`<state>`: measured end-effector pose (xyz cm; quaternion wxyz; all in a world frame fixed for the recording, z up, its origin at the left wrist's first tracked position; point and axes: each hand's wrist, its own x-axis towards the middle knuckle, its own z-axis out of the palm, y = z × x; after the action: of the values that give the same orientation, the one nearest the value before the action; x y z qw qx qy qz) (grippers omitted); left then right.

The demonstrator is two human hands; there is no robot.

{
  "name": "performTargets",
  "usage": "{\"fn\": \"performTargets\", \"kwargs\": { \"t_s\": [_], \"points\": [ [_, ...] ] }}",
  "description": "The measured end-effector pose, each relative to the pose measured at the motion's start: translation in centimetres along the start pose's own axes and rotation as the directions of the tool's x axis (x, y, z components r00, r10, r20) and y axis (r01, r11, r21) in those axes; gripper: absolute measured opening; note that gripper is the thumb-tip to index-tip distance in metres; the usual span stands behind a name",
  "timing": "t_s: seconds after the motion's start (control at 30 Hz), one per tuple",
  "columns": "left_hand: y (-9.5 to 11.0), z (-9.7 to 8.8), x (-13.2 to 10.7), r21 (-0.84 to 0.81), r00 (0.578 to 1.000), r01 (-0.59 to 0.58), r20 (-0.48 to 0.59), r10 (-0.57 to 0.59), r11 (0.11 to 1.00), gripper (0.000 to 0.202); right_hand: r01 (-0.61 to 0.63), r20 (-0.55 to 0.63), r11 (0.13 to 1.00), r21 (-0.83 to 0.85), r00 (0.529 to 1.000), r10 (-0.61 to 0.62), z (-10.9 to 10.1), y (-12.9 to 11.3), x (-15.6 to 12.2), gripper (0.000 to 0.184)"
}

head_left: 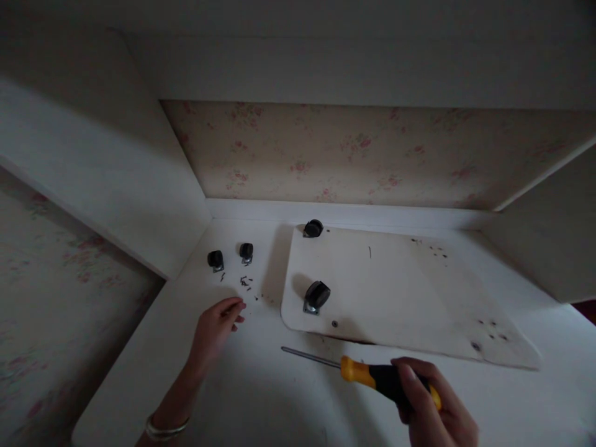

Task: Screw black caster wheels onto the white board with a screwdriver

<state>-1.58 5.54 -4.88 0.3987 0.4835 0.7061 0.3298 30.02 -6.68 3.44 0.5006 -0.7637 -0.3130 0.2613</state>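
My right hand (pixel 431 400) is wrapped round the yellow and black handle of a screwdriver (pixel 356 371), its metal shaft pointing left over the white surface. Fingers pinched together, my left hand (pixel 221 320) is just in front of a small scatter of screws (pixel 244 282); whatever is between the fingertips is too small to make out. A white board (pixel 395 285) lies flat to the right. On its left end stand two black casters, a near caster (pixel 317 295) and a far caster (pixel 313 228). Groups of screw holes show at its right end.
Two loose casters, a left one (pixel 215 259) and a right one (pixel 246 251), lie behind the screws on the white desktop (pixel 186 347). White panels rise at left and right, with a shelf overhead. Flowered wallpaper (pixel 335 155) covers the back wall.
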Motion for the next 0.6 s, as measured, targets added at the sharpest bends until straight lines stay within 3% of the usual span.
{"fn": "performTargets", "kwargs": {
  "t_s": [0.1,0.2,0.33,0.6],
  "points": [
    [1.5,1.3,-2.3,-0.364,0.992,0.109,0.099,-0.078,0.925,0.031,0.007,-0.021,0.999,0.049,1.0,-0.006,0.7,-0.3,-0.3,0.04],
    [2.7,2.6,-4.3,-0.552,0.977,0.201,0.175,-0.124,0.809,0.03,0.059,-0.04,0.996,0.061,0.998,-0.056,1.3,-0.6,-0.7,0.04],
    [3.7,3.6,-5.9,-0.659,0.96,0.273,0.237,-0.151,0.701,0.034,0.097,-0.03,0.993,0.064,0.995,-0.095,1.5,-0.7,-1.1,0.041],
    [4.8,3.9,-7.4,-0.726,0.935,0.34,0.329,-0.133,0.598,0.036,0.088,-0.046,0.995,0.052,0.995,-0.086,1.0,-0.1,-1.5,0.04]
  ]
}}
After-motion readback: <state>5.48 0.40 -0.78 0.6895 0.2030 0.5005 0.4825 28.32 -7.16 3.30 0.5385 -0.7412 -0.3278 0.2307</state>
